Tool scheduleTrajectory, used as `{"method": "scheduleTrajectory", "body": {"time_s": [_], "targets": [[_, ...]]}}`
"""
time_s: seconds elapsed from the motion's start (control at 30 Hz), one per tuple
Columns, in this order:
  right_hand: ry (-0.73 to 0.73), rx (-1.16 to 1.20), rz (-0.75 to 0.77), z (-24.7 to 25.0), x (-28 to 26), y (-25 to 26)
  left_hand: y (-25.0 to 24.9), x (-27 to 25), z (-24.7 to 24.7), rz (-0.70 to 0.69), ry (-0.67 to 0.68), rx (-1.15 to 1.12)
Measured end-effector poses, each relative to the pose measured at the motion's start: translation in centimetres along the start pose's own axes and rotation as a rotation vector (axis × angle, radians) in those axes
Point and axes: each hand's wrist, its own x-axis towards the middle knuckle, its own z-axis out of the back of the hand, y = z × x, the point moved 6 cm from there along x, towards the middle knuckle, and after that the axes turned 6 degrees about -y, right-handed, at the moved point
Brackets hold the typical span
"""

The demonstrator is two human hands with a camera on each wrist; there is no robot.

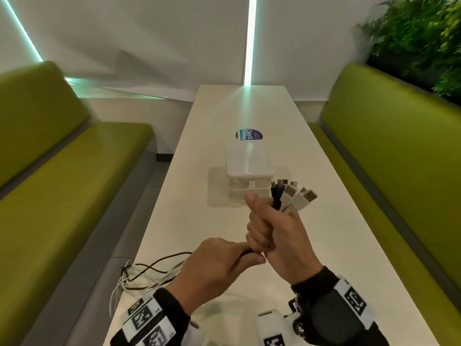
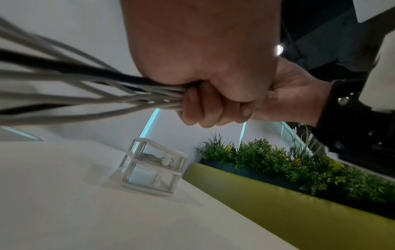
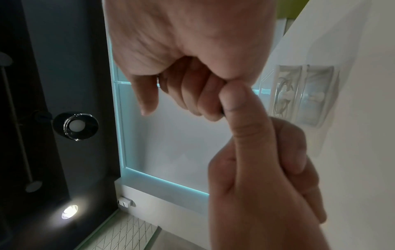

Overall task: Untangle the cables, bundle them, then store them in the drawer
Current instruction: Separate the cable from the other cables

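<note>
While your right hand [image 1: 272, 231] is fisted round the cables [image 1: 287, 203] near their plugs and your left hand [image 1: 214, 268] grips them just below, above the tabletop [image 1: 189, 216], draw leftward slowly so the trailing strands comb straight before bundling.

Head view: from above, looking forward and down the long white table [image 1: 249, 108], with the two-drawer clear organizer [image 1: 248, 171] toward 12 o'clock. Left wrist view: low and very close, looking up past the left hand [image 2: 213, 67] toward the organizer [image 2: 152, 169] and a planter of greenery [image 2: 288, 165] at 4 o'clock. Right wrist view: close, rolled sideways, with the right hand [image 3: 192, 50] at 12 o'clock. All three views share the organizer [image 3: 303, 94].
</note>
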Motion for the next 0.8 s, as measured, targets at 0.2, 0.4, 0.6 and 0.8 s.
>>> {"method": "scheduleTrajectory", "body": {"time_s": [0.2, 0.4, 0.6, 0.8], "targets": [[-0.194, 0.038, -0.055, 1.7, -0.6, -1.1, 0.4, -0.7, -0.9, 0.089, 0.101, 0.047], [-0.158, 0.137, -0.144, 2.3, -1.7, -0.3, 2.7, -0.8, -0.5, 0.209, 0.239, 0.168], [-0.182, 0.106, -0.11, 3.1, -2.3, 0.4, 4.0, -1.6, 0.7, 0.15, 0.244, 0.306], [-0.237, -0.145, -0.05, 5.3, -3.6, -0.8, 4.3, -3.6, 1.6, 0.199, 0.321, 0.289]]}}
